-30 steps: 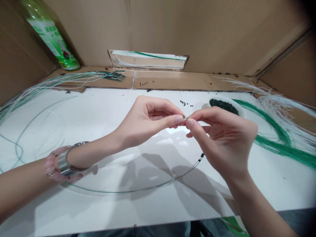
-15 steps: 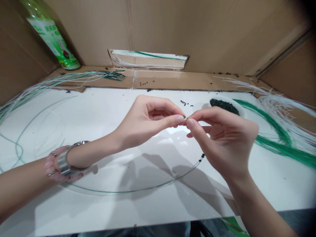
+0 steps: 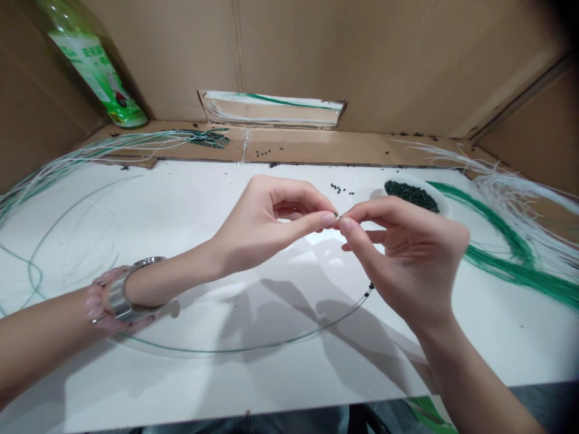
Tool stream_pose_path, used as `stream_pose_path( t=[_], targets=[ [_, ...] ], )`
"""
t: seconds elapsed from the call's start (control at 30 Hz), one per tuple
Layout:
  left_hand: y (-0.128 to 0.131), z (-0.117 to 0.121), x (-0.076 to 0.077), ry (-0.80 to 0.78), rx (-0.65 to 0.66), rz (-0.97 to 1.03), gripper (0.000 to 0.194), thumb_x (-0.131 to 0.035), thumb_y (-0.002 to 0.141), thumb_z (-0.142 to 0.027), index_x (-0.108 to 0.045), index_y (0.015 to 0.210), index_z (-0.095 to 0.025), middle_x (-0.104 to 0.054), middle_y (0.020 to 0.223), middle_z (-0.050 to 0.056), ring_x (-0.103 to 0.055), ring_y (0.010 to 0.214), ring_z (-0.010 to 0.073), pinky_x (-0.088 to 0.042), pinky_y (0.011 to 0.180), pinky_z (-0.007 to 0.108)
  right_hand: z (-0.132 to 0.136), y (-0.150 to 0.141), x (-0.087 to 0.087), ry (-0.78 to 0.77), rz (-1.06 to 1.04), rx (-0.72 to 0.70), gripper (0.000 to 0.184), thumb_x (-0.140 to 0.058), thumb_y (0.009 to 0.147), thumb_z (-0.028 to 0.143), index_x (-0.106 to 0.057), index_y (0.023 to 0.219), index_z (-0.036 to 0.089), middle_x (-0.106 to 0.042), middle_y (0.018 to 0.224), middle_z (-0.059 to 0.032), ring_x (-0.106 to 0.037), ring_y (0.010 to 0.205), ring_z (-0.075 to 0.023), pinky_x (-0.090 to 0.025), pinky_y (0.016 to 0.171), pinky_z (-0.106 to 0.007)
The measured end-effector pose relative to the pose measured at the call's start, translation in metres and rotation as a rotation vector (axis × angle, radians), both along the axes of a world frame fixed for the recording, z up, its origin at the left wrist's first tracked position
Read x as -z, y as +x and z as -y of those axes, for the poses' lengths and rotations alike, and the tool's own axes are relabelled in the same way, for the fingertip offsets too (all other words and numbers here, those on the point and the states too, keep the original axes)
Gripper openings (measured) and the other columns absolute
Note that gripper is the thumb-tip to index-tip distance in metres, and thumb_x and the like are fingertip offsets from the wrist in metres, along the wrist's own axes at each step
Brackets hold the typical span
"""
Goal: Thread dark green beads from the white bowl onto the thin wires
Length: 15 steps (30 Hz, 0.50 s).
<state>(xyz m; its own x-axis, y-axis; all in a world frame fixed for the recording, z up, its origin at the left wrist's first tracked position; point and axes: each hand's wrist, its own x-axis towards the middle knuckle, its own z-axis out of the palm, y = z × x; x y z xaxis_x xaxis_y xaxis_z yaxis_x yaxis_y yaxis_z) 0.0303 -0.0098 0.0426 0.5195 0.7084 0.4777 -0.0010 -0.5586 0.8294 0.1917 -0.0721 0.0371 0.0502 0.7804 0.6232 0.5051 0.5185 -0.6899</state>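
Thumb and index finger of my left hand (image 3: 275, 223) are pinched together, their tips almost touching those of my right hand (image 3: 402, 250), which is pinched as well. Something tiny sits at the meeting fingertips, too small to name. A thin green cord (image 3: 217, 351) curves over the white tabletop (image 3: 262, 386) from beneath my left wrist and passes out of sight behind my right hand. Small black beads (image 3: 370, 290) are on it near that hand. Beyond my right hand, a white bowl (image 3: 446, 202) holds many dark beads (image 3: 411, 196).
Loose black beads (image 3: 337, 188) lie beyond the fingertips. Green strands (image 3: 511, 235) and white strands (image 3: 511, 178) spread at the right. Beaded cords (image 3: 205, 138) lie at the back left, near a green bottle (image 3: 102, 78). Cardboard walls (image 3: 289, 54) enclose the tabletop.
My right hand has shifted very slightly to the left. Both pinches are kept, and the cord and beads on the table lie as before.
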Motion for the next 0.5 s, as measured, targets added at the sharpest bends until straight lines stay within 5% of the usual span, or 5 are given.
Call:
stream_pose_path(
  t=[0.5],
  targets=[
    [-0.0022, 0.0006, 0.0037, 0.077, -0.011, -0.011, 0.009, -0.065, 0.082, -0.015, -0.072, 0.078, -0.019, -0.075, 0.076, -0.001, -0.069, 0.067, 0.0106, -0.055, 0.058, 0.016, -0.0002, -0.0014, 0.0073, 0.059, -0.078, 0.013, 0.013, -0.073, 0.075, 0.011, -0.069, 0.075, 0.023, -0.069, 0.067, 0.0028, -0.061, 0.059, -0.0122, -0.051, 0.046, -0.023]
  ],
)
